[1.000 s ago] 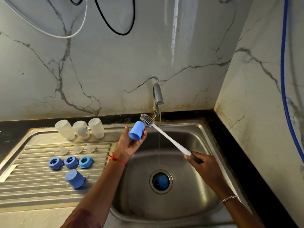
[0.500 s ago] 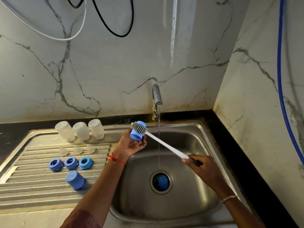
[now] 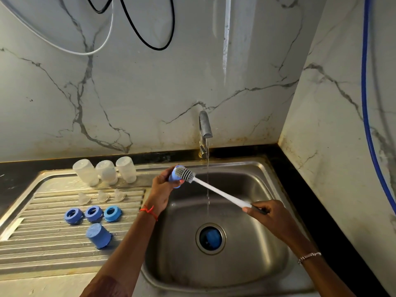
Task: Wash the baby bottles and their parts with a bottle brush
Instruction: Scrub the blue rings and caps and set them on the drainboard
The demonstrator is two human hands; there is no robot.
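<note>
1. A spare blue cap [image 3: 98,235] stands on the drainboard [image 3: 42,256].
2. The right hand [image 3: 271,213] grips the bottle brush [image 3: 218,192] by its handle over the sink [image 3: 257,258].
3. The left hand [image 3: 160,189] clasps a second blue cap [image 3: 173,180], bristles touching it.
4. Three bottles [image 3: 107,171] stand at the back; the tap [image 3: 205,125] runs.

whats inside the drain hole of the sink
A blue thing sits inside the drain of the sink. Its lower part is hidden in the dark hole, so what it is cannot be told.
</note>
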